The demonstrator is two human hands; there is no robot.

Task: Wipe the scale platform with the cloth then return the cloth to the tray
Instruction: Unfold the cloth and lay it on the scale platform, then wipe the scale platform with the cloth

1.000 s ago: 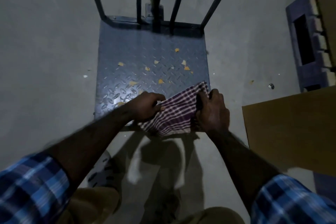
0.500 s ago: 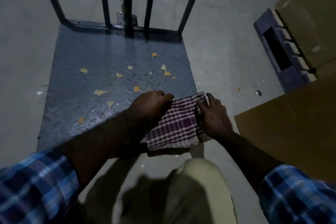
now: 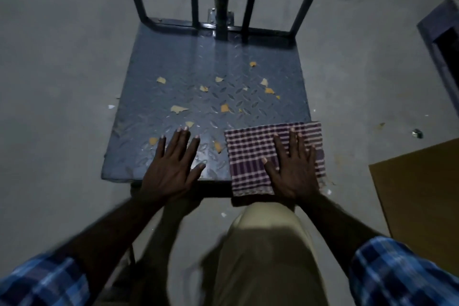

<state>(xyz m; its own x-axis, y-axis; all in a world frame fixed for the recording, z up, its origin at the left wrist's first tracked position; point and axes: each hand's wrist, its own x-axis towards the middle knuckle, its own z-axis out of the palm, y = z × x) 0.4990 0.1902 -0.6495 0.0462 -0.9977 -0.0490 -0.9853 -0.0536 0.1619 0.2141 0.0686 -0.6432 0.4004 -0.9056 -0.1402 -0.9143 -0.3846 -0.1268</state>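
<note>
Left hand [image 3: 173, 169] has released the cloth [image 3: 250, 156], now flat

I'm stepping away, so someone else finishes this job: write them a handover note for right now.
Left hand: open, flat on the bare scale platform, near edge.
Right hand: open, pressing flat on the folded checked cloth.
Cloth lies on the platform's near right corner, overhanging the near edge.
Done: cloth folded and placed.
Left: yellowish scraps lie scattered across the platform, so wipe it all, then return the cloth to the tray, which is not in view.
</note>
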